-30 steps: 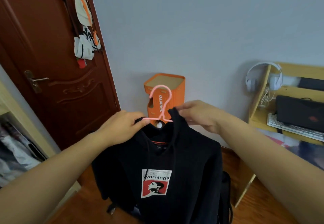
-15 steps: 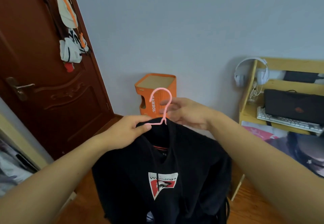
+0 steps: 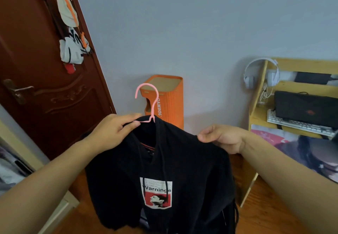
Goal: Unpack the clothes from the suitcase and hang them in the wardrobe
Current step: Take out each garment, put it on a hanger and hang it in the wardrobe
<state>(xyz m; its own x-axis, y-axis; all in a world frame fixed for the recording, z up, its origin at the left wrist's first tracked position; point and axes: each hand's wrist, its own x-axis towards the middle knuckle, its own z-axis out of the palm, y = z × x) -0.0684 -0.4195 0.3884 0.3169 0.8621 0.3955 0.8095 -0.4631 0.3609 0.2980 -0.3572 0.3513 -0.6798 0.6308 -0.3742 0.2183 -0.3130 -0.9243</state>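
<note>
Grey wall: bare, fills the upper middle; open air in front of it above both hands.

Door: dark red-brown wood, carved panel, metal lever handle at left; white-and-orange items hang on its upper part. Its right edge runs close beside the left hand.

Black hoodie: held up at centre, hanging free over the wooden floor; chest print reads "Warnings". Its right edge hangs just beside the shelf unit's side panel.

Wooden shelf unit: pale wood, at right; carries a black case and a white keyboard; white headphones hang over its upright.

Orange box: stands against the wall behind the hanger, lettered "GAMBOL".

Left hand: pinches the hanger's arm and the hoodie's collar between thumb and fingers.

Right hand: fingers curled, grips the hoodie's shoulder.

Pink hanger: thin, hook upright and free above the collar; arms inside the hoodie.
</note>
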